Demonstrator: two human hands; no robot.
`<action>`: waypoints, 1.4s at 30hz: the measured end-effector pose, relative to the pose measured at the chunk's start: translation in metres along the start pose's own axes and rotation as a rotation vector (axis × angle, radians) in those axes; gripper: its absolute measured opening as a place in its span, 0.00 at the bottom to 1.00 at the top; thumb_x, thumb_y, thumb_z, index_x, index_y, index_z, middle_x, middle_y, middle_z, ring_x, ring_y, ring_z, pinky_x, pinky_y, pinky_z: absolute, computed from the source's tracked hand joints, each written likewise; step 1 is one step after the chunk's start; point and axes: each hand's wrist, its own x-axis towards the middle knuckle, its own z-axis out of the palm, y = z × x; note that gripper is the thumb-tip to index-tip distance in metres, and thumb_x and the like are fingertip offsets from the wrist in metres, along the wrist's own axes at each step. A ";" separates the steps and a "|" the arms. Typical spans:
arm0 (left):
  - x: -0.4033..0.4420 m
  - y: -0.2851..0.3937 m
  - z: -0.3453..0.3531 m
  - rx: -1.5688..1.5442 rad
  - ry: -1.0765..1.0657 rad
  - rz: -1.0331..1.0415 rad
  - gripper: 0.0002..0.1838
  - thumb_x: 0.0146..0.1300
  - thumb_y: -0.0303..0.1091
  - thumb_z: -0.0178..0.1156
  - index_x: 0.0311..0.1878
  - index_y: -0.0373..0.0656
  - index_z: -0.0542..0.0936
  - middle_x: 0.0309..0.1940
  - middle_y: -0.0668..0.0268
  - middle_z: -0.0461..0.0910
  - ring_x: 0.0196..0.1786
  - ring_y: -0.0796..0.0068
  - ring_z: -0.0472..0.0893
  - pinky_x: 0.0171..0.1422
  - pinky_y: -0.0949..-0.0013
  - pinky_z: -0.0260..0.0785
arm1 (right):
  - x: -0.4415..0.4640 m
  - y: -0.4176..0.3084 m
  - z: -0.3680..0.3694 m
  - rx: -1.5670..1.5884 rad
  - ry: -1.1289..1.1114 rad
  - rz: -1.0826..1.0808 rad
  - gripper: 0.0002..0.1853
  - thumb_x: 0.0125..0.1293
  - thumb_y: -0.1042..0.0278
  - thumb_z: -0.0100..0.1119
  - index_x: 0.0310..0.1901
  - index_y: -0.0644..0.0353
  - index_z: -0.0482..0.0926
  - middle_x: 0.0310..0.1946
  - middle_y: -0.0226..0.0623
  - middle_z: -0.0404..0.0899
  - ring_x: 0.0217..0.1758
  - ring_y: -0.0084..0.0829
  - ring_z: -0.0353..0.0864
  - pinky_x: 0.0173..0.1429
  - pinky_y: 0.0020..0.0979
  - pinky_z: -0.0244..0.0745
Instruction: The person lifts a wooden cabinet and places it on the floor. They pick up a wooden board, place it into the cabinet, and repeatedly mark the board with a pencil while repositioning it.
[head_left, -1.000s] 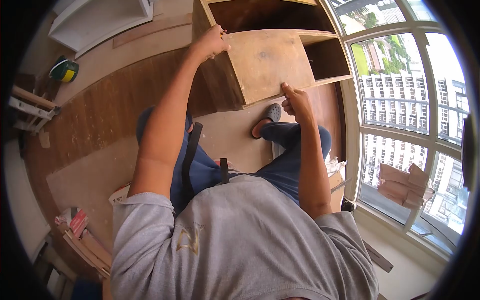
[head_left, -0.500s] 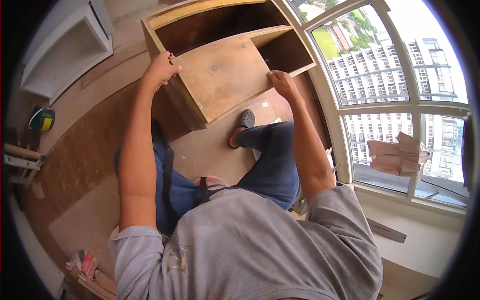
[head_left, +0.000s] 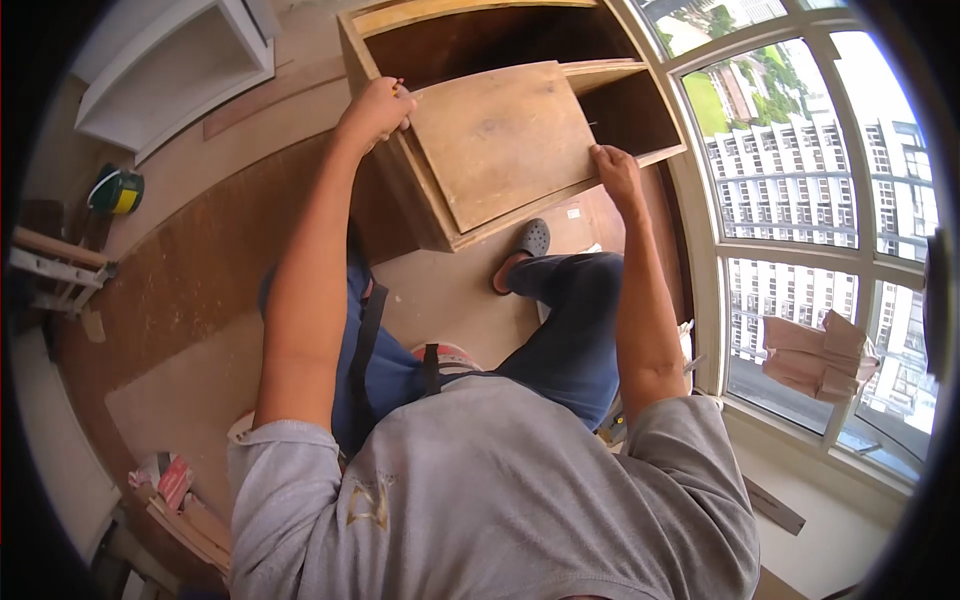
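The hands are set apart: the right point(head_left: 617, 175), between one and two o'clock, pinches the edge of a board point(head_left: 505, 145); the left point(head_left: 378, 115), at eleven, curls at its opposite edge — pinching it or not, I cannot tell. That spread probably steadies the board, lying at twelve across the cabinet point(head_left: 400, 200). Beyond, toward two — a window point(head_left: 780, 150).

Can make out no words or numbers. Can see, near the left sleeve point(head_left: 290, 475) edge of the grey shirt point(head_left: 540, 480), a gold N-like emblem point(head_left: 367, 508) under illegibly small lettering point(head_left: 374, 481).
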 end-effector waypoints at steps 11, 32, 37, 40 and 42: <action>-0.004 0.017 -0.003 0.050 -0.015 -0.087 0.09 0.62 0.37 0.63 0.33 0.42 0.76 0.20 0.67 0.77 0.18 0.83 0.65 0.20 0.75 0.53 | -0.004 -0.008 -0.002 -0.090 0.061 -0.077 0.23 0.74 0.50 0.52 0.40 0.67 0.81 0.26 0.47 0.77 0.31 0.36 0.75 0.42 0.39 0.72; -0.014 0.007 -0.013 0.076 0.001 -0.082 0.10 0.64 0.38 0.63 0.34 0.44 0.75 0.20 0.68 0.75 0.17 0.83 0.63 0.19 0.74 0.53 | -0.013 0.005 0.008 0.037 0.051 -0.096 0.29 0.77 0.43 0.44 0.30 0.62 0.77 0.21 0.41 0.72 0.31 0.41 0.73 0.69 0.49 0.57; -0.024 0.015 -0.010 0.176 0.008 -0.045 0.13 0.67 0.41 0.60 0.36 0.41 0.75 0.19 0.66 0.75 0.16 0.78 0.68 0.18 0.67 0.60 | -0.016 -0.002 0.004 0.019 0.024 -0.126 0.29 0.77 0.43 0.42 0.32 0.61 0.78 0.26 0.43 0.78 0.41 0.52 0.79 0.77 0.57 0.45; -0.015 0.006 -0.010 0.294 0.058 0.025 0.14 0.67 0.38 0.58 0.33 0.35 0.76 0.19 0.60 0.76 0.19 0.71 0.75 0.24 0.61 0.67 | -0.012 0.000 0.000 -0.010 -0.016 -0.132 0.29 0.77 0.44 0.43 0.30 0.63 0.76 0.23 0.44 0.75 0.38 0.52 0.78 0.79 0.59 0.43; -0.020 0.009 -0.011 0.320 0.073 0.050 0.15 0.67 0.37 0.57 0.35 0.31 0.76 0.19 0.58 0.76 0.22 0.66 0.77 0.30 0.58 0.70 | -0.015 -0.001 0.000 0.112 0.015 -0.168 0.26 0.76 0.48 0.52 0.26 0.63 0.71 0.20 0.25 0.59 0.29 0.18 0.59 0.35 0.32 0.61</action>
